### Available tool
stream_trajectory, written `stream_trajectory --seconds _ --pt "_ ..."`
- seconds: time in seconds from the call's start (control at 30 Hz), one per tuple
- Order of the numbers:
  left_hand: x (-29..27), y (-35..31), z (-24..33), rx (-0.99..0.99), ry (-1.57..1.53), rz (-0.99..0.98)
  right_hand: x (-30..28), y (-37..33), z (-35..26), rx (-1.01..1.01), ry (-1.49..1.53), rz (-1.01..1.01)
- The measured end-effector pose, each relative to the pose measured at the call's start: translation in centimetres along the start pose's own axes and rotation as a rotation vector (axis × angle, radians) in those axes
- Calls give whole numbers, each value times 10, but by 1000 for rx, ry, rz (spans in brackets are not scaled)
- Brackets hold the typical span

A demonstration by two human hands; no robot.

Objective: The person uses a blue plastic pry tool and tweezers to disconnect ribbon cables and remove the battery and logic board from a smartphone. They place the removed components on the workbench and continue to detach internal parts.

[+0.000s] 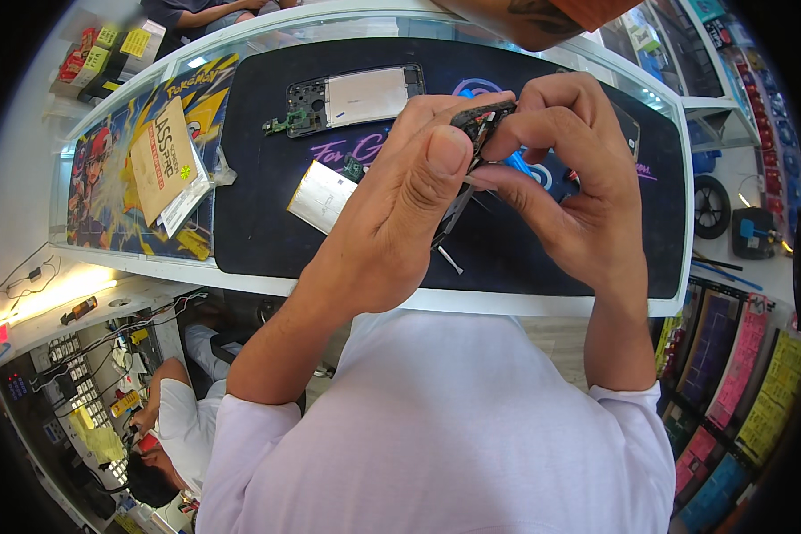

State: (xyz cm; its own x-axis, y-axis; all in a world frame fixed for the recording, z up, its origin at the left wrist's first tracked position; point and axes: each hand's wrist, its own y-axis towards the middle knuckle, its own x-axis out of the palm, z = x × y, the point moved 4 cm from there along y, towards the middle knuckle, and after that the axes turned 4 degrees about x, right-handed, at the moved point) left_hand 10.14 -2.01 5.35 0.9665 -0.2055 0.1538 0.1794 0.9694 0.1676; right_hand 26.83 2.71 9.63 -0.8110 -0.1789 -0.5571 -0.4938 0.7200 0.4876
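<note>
Evidently, L hand [392, 209] grips blk phone frame [457, 216], tilted, innards [484, 121] exposed; R hand [578, 178] at edge, grip unclear.

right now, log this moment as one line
left hand: holds thin black electronic part | right hand: at its edge | on flat black mat: black-and-silver phone panel, white rectangular piece

Over a black mat [262, 240], the left hand [400, 196] hides much of a dark phone part [488, 114] and one end of a pale flat panel [322, 196]; where the right hand [574, 165] meets the phone part, details are too small to discern. Beyond the mat, the upper edge crops a person in orange [516, 25].
</note>
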Motion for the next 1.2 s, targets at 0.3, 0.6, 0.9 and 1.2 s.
stream_trajectory --seconds 0.3,0.6,0.9,1.2 --pt "5 -3 2 -143 -110 69 -1 -1 1 -23 -16 -42" --pt "7 2 -1 -200 -238 44 -8 -7 -1 24 -7 -57" --pt "14 7 -13 -247 -578 4 -13 -20 -2 -37 39 -38" --pt "31 17 -19 -346 -740 -106 -69 -71 24 514 379 341"
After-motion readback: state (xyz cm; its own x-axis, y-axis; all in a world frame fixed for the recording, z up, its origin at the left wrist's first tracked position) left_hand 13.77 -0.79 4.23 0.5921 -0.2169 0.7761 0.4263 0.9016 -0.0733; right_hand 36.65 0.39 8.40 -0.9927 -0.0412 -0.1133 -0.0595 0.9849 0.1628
